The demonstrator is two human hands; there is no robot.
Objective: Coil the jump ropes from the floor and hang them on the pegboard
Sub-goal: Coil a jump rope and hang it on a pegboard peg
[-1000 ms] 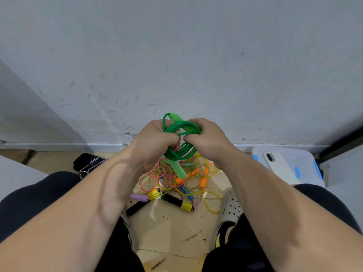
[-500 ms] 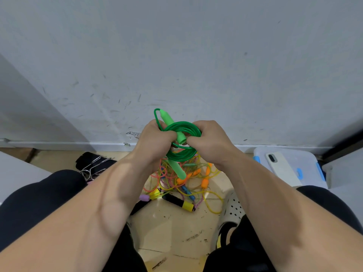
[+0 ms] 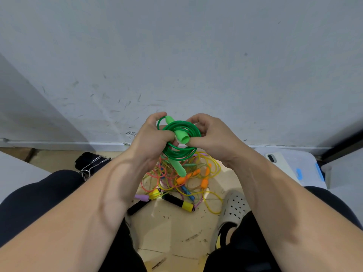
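Both hands hold green rope coil (image 3: pixel 177 154) above floor pile (image 3: pixel 172 181): left hand (image 3: pixel 151 138) grips it, right hand (image 3: pixel 214 138) pinches its rim. One handle (image 3: pixel 179 134), earlier sticking up, now goes thru coil centre; prob. locking it before hanging.

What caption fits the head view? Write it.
Left hand and right hand hold a coiled green jump rope above tangled ropes.

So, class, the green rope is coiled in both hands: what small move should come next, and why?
Probably pull the upper handle fully through the loops with the right hand to lock them. The left hand grips the green rope as a tidy coil, that handle lies across its middle, and the other handle dangles below.
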